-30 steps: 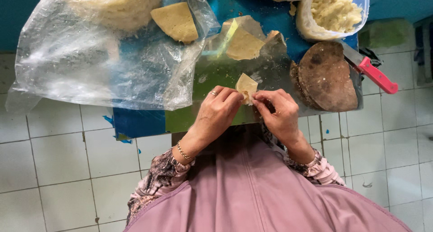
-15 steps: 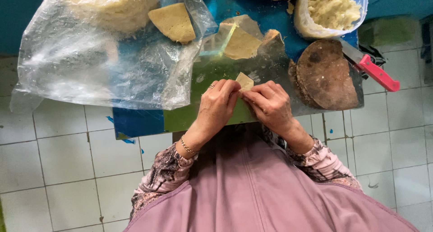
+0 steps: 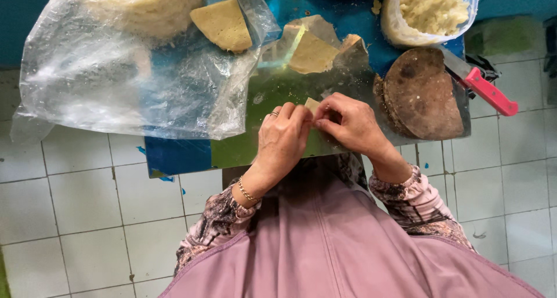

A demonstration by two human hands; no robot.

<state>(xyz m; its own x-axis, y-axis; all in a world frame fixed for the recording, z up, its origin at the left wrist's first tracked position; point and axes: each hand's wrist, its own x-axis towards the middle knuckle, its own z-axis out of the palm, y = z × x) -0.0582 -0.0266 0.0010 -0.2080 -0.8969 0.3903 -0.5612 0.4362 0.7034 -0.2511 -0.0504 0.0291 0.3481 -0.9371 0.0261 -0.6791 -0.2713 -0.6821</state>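
**Two hands pinch a small pale wrapper over a low blue table**

At far left a large, crinkled clear plastic bag (image 3: 116, 83) sprawls over the table's edge, cloudy and creased, with a crumbly pale mound (image 3: 142, 8) heaped in its upper part. A flat, tan, wedge-shaped sheet (image 3: 223, 24) lies at the bag's mouth. The blue table (image 3: 174, 156) shows a worn, paint-chipped front edge above the white tiled floor (image 3: 75, 217).

Toward the middle, the left hand (image 3: 282, 138), a ring on one finger and a thin chain bracelet at the wrist, curls its fingertips shut on a small pale dough piece (image 3: 312, 105). Only a corner of that thin, matte piece shows, above the green part of the tabletop, between both hands. Behind it a second tan triangle (image 3: 312, 53) rests under glossy film.

The right hand (image 3: 351, 126) meets the left, its thumb and fingers closed on the same dough piece. Further right sits a round, rough brown wooden block (image 3: 420, 92), with a clear tub of lumpy pale filling (image 3: 432, 8) above it. A knife with a smooth red handle (image 3: 490, 92) lies at the table's right edge
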